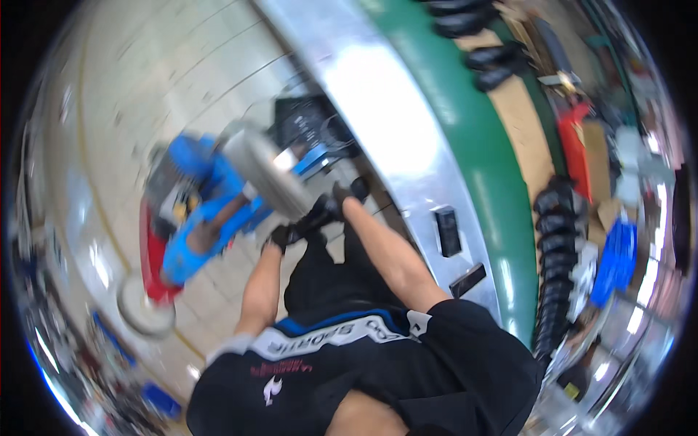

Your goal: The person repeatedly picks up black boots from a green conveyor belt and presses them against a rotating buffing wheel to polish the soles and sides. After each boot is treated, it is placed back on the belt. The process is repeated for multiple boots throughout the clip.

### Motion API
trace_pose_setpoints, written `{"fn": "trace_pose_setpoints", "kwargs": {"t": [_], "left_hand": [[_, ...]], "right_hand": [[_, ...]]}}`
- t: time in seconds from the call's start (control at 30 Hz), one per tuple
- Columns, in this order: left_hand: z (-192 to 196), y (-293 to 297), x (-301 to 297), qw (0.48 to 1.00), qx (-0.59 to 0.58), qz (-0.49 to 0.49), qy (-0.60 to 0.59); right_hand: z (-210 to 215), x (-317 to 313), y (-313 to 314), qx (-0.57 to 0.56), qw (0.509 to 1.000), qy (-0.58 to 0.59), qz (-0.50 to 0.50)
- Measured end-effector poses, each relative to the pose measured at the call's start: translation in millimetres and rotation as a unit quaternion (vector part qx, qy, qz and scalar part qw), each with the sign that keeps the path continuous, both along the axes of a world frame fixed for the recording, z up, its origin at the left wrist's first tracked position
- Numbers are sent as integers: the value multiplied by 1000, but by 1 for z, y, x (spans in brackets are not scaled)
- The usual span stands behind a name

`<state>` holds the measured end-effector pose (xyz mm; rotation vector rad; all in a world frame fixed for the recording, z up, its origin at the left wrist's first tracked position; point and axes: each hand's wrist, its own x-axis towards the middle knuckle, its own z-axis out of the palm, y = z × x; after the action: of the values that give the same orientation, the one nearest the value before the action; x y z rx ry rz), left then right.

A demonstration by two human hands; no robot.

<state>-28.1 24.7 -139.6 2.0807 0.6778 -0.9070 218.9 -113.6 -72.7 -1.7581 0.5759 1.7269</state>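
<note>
Both my hands are in dark gloves, in front of a blue machine (218, 211) with a broad grey wheel (267, 171). My left hand (278, 237) is closed at the near left end of a black shoe (318, 215), blurred by motion. At its far right end my right hand (343, 196) grips it too. The shoe lies close against the lower rim of the wheel; whether they touch I cannot tell. Dark gloves against the dark shoe hide most of my fingers.
To my right runs a bench with a shiny metal edge (385, 94) and a green surface (465, 138). Two black blocks, one upright (448, 231) and one slanted (467, 280), lie on the metal. Beyond stand rows of black shoes (558, 240) and a blue bin (616, 258).
</note>
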Motion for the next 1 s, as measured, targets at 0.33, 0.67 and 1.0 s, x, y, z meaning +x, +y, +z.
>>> {"fn": "trace_pose_setpoints", "kwargs": {"t": [0.33,0.67,1.0], "left_hand": [[281,-130,224,929,-175,49,-321],[319,-207,369,930,-227,-125,-260],[396,-260,493,882,-156,-97,-434]], "right_hand": [[205,140,-294,52,900,-427,69],[166,213,-314,294,748,-192,-563],[240,265,-400,142,817,-412,-377]]}}
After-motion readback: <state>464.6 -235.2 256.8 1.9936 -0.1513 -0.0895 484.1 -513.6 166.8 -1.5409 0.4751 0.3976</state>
